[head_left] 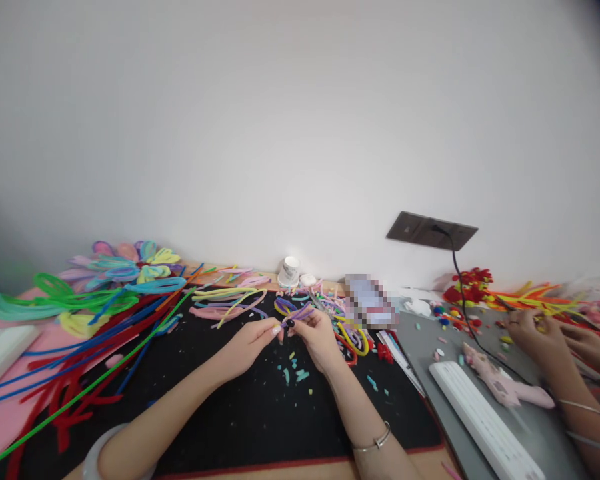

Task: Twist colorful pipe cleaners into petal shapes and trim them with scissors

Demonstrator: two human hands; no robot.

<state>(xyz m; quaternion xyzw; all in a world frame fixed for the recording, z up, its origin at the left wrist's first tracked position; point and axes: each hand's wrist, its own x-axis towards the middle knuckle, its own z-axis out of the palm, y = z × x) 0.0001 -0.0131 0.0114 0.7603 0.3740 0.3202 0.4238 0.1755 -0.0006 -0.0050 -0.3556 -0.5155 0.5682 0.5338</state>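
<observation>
Over the black mat [250,420], slim strips [304,313] (light purple) slant.

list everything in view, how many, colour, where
wall: one, grey, behind
socket panel: one, dark, on wall
cable: one, black, from panel
cup: one, white, back centre
blurred item: one, pale, centre-right
petal bundle: one, multicoloured, left
loose stems: many, mixed colours, left and back
pink sheet: one, pink, left
block: one, white, left
mat: one, black, centre
scraps: several, teal and yellow, on mat
grey surface: one, grey, right
bar: one, white, right
glue gun: one, pink, right
cluster: one, red, back right
co-worker's hands: two, bare, right
purple stems: uncountable, purple, in hands
left hand: one, bare, pinching purple stems
right hand: one, bare, pinching purple stems
</observation>
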